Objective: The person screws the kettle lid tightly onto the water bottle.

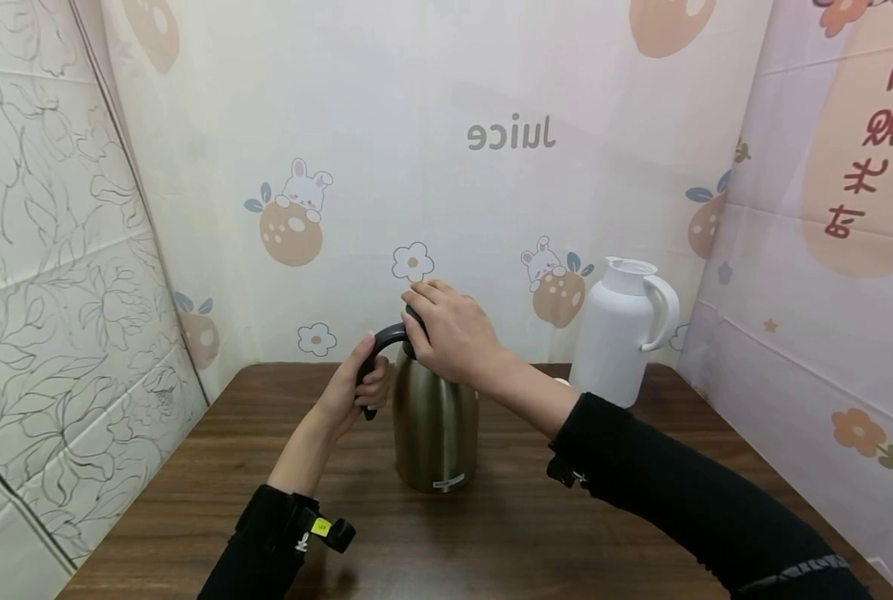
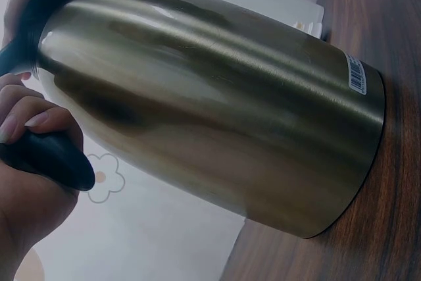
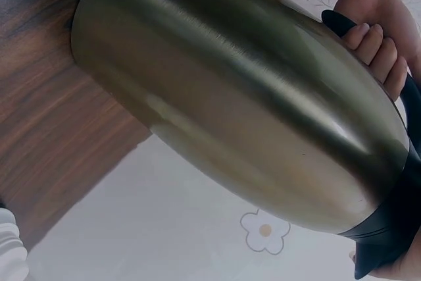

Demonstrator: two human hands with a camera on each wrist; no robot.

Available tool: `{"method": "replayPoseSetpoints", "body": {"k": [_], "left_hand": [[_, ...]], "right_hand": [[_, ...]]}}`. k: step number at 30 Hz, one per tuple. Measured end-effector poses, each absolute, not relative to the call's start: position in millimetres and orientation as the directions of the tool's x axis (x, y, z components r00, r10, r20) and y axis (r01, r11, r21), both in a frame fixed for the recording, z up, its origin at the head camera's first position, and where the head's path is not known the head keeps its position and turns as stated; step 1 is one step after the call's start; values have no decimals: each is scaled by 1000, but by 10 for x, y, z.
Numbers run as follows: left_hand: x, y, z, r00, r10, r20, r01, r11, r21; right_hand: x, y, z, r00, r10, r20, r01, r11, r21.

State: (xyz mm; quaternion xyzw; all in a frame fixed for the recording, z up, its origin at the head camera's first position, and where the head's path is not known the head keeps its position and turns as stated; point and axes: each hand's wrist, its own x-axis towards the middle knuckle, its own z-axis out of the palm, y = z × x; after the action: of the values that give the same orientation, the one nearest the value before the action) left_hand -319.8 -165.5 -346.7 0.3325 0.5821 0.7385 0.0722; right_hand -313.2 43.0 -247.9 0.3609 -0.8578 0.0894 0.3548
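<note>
A gold-brown metal thermos jug (image 1: 434,433) stands upright on the wooden table, with a barcode label low on its body. Its curved black handle (image 1: 388,335) points left, and my left hand (image 1: 341,396) grips it with the fingers wrapped round. The handle's lower end (image 2: 62,162) sticks out below those fingers in the left wrist view. On top of the jug, my right hand (image 1: 454,329) holds the black lid (image 1: 413,317), fingers over it and thumb down the near side. Most of the lid is hidden under that hand.
A white jug (image 1: 614,333) with a loop handle stands at the back right of the table (image 1: 536,533). Several stacked white rounded pieces (image 3: 10,248) show at the right wrist view's edge. Patterned cloth (image 1: 431,192) hangs behind and at both sides.
</note>
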Motion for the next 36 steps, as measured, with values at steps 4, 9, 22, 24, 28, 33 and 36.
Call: {"method": "replayPoseSetpoints", "body": {"k": [4, 9, 22, 24, 28, 33, 36], "left_hand": [[-3198, -1654, -3469, -767, 496, 406, 278, -313, 908], [-3200, -1649, -3463, -766, 499, 405, 276, -314, 908], [-3189, -1642, -3455, -767, 503, 399, 262, -322, 910], [-3192, -1647, -3460, -768, 502, 398, 265, -317, 911], [-3199, -1655, -3463, -769, 502, 395, 264, -313, 912], [-3205, -1652, -3461, -773, 499, 391, 259, -315, 913], [-3206, -1646, -3455, -777, 497, 386, 251, -317, 915]], "right_hand": [[-3136, 458, -2474, -494, -570, 657, -695, 713, 96], [-3190, 525, -2452, -473, -612, 633, -741, 665, 89], [-3428, 691, -2436, -290, -716, 635, -898, 433, 78], [-3440, 692, -2440, -283, -717, 638, -903, 423, 75], [-3441, 686, -2453, -296, -710, 638, -896, 439, 73], [-3423, 666, -2467, -310, -692, 652, -879, 469, 81], [-3397, 643, -2473, -319, -673, 667, -864, 496, 88]]}}
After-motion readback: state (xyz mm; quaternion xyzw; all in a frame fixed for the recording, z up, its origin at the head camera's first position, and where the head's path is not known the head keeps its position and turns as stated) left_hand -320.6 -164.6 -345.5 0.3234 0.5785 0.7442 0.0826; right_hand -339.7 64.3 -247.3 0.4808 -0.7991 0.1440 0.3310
